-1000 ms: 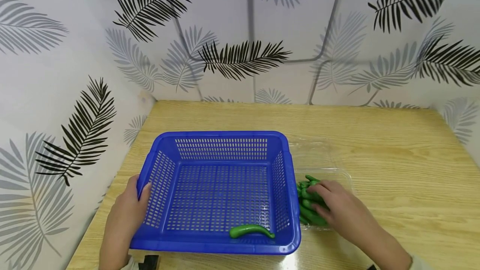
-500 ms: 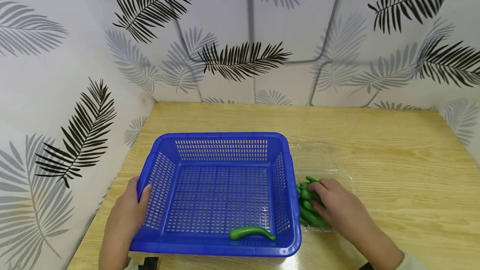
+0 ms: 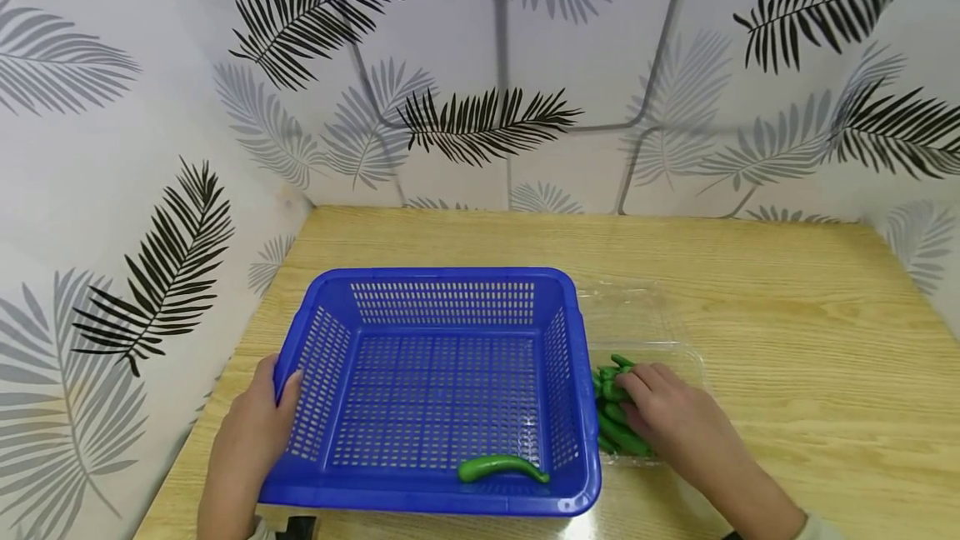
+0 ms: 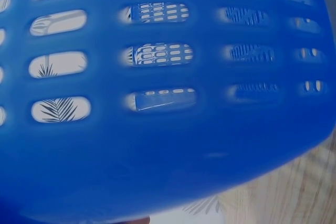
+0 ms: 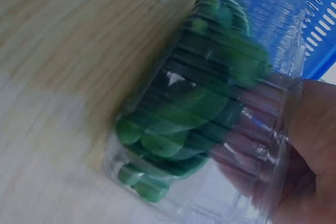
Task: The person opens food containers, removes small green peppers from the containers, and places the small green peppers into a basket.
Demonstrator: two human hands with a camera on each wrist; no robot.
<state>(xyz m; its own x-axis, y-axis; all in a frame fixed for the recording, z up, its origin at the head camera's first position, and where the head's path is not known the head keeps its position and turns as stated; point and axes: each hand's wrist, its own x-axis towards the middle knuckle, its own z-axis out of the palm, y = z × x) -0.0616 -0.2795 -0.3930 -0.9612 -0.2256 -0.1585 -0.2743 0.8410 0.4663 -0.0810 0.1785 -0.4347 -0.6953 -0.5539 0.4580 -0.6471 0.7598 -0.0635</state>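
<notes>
My left hand (image 3: pixel 251 432) grips the left rim of a blue plastic basket (image 3: pixel 442 502), thumb inside the wall. One curved green chili pepper (image 3: pixel 498 467) lies on the basket floor near its front right corner. Right of the basket, a clear plastic box (image 3: pixel 686 357) holds a pile of green peppers (image 3: pixel 622 432). My right hand (image 3: pixel 678 415) reaches into the box, its curled fingers and thumb around a pepper at the top of the pile. Through the box's clear wall, the right wrist view shows the fingers against the peppers (image 5: pixel 178 108). The fingertips are partly hidden.
The box's clear lid (image 3: pixel 622 311) lies folded back behind it, close to the basket's right wall. All of this stands on a light wooden table (image 3: pixel 810 340). A leaf-patterned wall (image 3: pixel 450 40) rises behind and on the left.
The right hand has shifted slightly among the peppers, with its fingers drawn closer together. The left hand, the basket and the pepper in it stay put.
</notes>
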